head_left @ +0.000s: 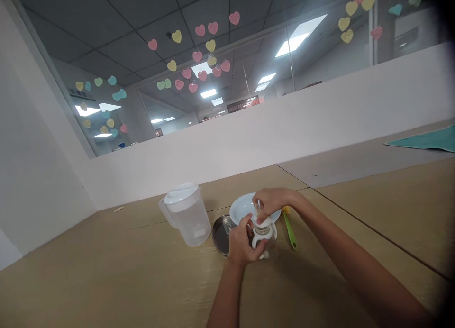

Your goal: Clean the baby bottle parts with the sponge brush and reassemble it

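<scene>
The left hand (245, 242) is clasping a small handled bottle (263, 233); the right hand (272, 202) is pinching its top, seemingly twisting. Next likely calls for steady counter-hold. A plate (241, 207) is lying just behind.

On the table (106, 280), a lidded pitcher (186, 216) stands to the left. Just right of it lies a round metal lid (219, 234), and behind that lid a plate (241, 208). In front of the plate stands a small handled bottle (263, 235), with the left hand (243, 245) at its near side and the right hand (272, 202) on top. A brush (289, 229) lies right of the bottle. A cloth (426, 141) lies far right, at the back.
</scene>
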The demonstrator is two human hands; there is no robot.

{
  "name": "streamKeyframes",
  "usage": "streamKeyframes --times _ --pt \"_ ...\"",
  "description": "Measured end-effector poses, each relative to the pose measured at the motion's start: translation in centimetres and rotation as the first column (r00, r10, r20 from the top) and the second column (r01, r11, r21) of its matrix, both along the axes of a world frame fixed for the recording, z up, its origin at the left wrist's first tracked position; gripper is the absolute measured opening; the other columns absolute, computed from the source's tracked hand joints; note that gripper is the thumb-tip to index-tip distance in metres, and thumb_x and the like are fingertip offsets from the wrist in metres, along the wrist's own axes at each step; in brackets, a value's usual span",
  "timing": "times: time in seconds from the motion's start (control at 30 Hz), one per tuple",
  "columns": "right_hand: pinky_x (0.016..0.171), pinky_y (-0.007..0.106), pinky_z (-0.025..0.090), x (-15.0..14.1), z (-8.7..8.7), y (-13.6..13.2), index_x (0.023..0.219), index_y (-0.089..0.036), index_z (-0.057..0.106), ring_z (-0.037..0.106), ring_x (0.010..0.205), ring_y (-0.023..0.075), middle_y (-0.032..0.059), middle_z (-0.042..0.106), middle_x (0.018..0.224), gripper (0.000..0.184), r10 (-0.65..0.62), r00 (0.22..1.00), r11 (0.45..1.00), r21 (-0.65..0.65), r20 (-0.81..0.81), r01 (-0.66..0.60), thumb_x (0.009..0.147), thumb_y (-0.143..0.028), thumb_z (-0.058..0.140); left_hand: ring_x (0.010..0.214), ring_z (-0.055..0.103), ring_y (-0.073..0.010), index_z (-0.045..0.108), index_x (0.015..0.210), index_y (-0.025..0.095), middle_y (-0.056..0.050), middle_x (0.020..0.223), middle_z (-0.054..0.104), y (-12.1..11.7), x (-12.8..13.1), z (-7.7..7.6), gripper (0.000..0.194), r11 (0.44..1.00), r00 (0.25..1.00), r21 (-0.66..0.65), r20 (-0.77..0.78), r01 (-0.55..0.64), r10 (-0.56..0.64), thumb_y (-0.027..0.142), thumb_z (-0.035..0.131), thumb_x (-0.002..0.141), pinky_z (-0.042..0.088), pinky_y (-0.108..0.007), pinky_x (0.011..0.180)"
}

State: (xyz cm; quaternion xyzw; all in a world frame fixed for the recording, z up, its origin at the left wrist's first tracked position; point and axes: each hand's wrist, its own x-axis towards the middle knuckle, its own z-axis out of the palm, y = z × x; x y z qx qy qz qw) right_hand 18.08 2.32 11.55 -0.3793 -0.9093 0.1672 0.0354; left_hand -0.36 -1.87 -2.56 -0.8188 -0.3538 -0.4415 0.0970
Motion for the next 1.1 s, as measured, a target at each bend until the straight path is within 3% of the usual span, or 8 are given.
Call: streamKeyframes --times 0.13,0.37,0.47,0.6,0.87,1.1 --pt "0.052 0.023 0.033 0.3 0.3 -0.2 0.081 -0.016 0.065 0.055 0.067 0.0161 0.0019 0.064 0.077 0.040 0.021 1.000 0.998 0.062 0.000 -0.021 0.058 -0.049 0.069 0.060 0.055 -0.0123 0.027 0.131 0.018 -0.002 0.087 0.060 -0.1 0.0 0.1 0.069 0.999 1.000 -0.028 -0.003 -0.027 0.027 0.042 0.058 0.074 0.046 -0.027 0.059" --pt "0.057 0.022 0.036 0.3 0.2 -0.7 0.085 -0.016 0.068 0.056 0.073 0.0162 0.0018 0.066 0.081 0.026 0.107 0.993 0.994 0.014 -0.059 -0.106 0.066 -0.033 0.064 0.059 0.058 -0.0135 0.024 0.134 0.019 -0.002 0.086 0.063 -0.1 0.0 0.2 0.074 0.986 0.998 -0.155 -0.022 -0.053 0.050 0.045 0.057 0.074 0.045 -0.027 0.057" --pt "0.059 0.021 0.037 -0.1 0.1 -1.1 0.086 -0.017 0.067 0.057 0.076 0.0159 0.0012 0.065 0.083 0.022 0.167 0.982 0.986 0.015 -0.092 -0.166 0.065 -0.022 0.062 0.057 0.059 -0.0149 0.020 0.137 0.018 -0.003 0.084 0.065 -0.3 0.1 0.4 0.078 0.986 0.998 -0.152 -0.020 -0.061 0.059 0.044 0.058 0.073 0.044 -0.028 0.054" --pt "0.056 0.021 0.036 -0.7 0.0 -1.6 0.085 -0.017 0.063 0.055 0.072 0.0152 0.0004 0.063 0.081 0.023 0.147 0.986 0.989 0.020 -0.078 -0.146 0.063 -0.015 0.061 0.054 0.058 -0.0150 0.015 0.139 0.018 -0.001 0.079 0.066 -0.4 0.2 0.5 0.084 0.990 0.998 -0.127 -0.009 -0.063 0.062 0.042 0.060 0.072 0.043 -0.027 0.051" --pt "0.050 0.020 0.030 -0.9 0.0 -2.4 0.079 -0.018 0.054 0.049 0.065 0.0124 -0.0007 0.057 0.077 0.021 0.164 0.986 0.976 0.149 -0.010 -0.161 0.061 -0.008 0.054 0.059 0.061 -0.0183 0.007 0.141 0.012 -0.001 0.075 0.066 -0.4 0.4 0.3 0.103 0.988 0.998 -0.137 -0.024 -0.069 0.066 0.050 0.066 0.066 0.046 -0.029 0.055" --pt "0.046 0.023 0.031 -1.6 -0.4 -2.3 0.085 -0.013 0.061 0.053 0.051 0.0149 0.0035 0.062 0.063 0.027 -0.079 0.996 0.989 0.125 0.030 0.074 0.065 -0.030 0.065 0.061 0.063 -0.0205 0.007 0.142 0.012 -0.003 0.077 0.066 -0.6 1.0 0.3 0.097 0.974 0.996 -0.209 -0.048 -0.082 0.073 0.048 0.062 0.070 0.047 -0.031 0.056"
